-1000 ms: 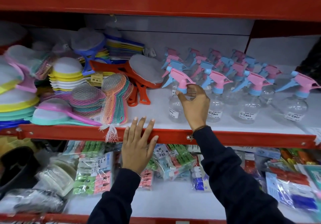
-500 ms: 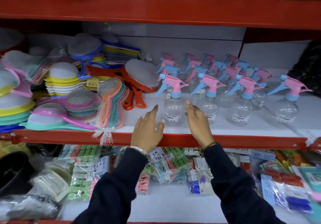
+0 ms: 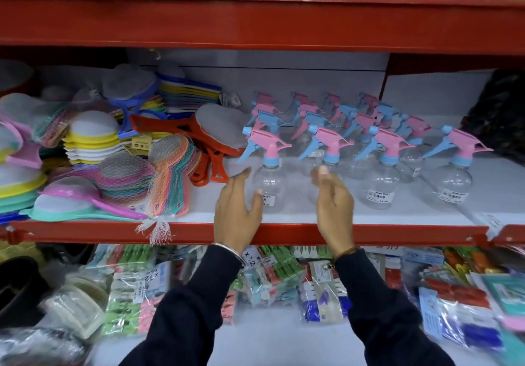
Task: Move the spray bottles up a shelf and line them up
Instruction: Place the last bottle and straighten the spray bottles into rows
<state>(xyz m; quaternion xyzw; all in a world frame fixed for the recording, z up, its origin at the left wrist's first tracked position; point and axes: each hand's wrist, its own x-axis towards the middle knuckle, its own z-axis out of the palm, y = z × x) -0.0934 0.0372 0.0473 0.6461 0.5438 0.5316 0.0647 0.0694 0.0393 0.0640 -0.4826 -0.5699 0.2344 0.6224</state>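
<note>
Several clear spray bottles with pink and blue trigger heads stand in rows on the white middle shelf (image 3: 312, 212). The front-left bottle (image 3: 268, 183) stands between my two hands. My left hand (image 3: 237, 212) is at that bottle's left side, fingers apart, thumb near its label. My right hand (image 3: 333, 203) is just right of it, fingers raised, covering the lower part of the second front bottle (image 3: 331, 149). Neither hand closes on a bottle. Two more front bottles (image 3: 382, 186) (image 3: 451, 186) stand further right.
Left of the bottles lie orange-handled scrubbers (image 3: 199, 141), netted sponges (image 3: 167, 178) and stacked pastel brushes (image 3: 91, 138). A red shelf beam (image 3: 255, 21) runs overhead with goods on top. The shelf below holds bagged clothespins (image 3: 272, 274) and packets.
My right hand let go of the front-left bottle's neck and dropped to its right side. My left hand rose from the shelf edge to the bottle's left. The view tilted up.
</note>
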